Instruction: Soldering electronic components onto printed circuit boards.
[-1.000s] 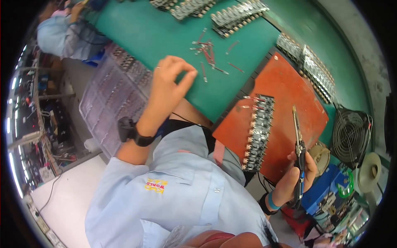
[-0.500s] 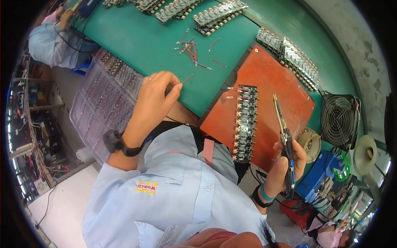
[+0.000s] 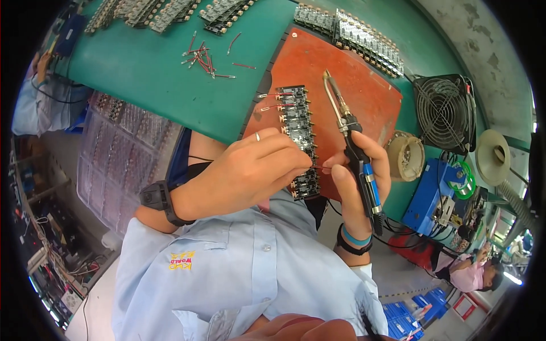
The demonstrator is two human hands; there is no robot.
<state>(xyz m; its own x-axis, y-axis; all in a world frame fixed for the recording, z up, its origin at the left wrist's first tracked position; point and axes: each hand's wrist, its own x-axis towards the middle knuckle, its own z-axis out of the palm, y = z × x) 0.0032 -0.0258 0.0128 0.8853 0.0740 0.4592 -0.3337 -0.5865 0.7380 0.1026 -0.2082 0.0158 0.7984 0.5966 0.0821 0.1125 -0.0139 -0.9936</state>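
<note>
My left hand (image 3: 256,165) pinches a short thin red wire (image 3: 322,167) over the lower part of a black circuit board strip (image 3: 297,116). The strip lies on an orange-red work board (image 3: 358,74). Two red wires stick out from its far left edge, and my left fingers hide part of its middle. In my right hand (image 3: 364,176) is a soldering iron (image 3: 354,139) with a black and blue handle, its tip pointing up and away above the work board. My right fingertips are close to the red wire's end; whether they touch it I cannot tell.
Loose red wires (image 3: 205,57) lie on the green mat (image 3: 148,85). Board stacks (image 3: 369,40) line the far side. At right stand a fan (image 3: 445,113), a round pale container (image 3: 405,156) and a blue device (image 3: 429,196). A clear compartment tray (image 3: 122,153) sits left; other people work nearby.
My left hand has moved right with the red wire, from above the mat to the circuit board strip. My right hand with the soldering iron has come closer to it. The view has shifted.
</note>
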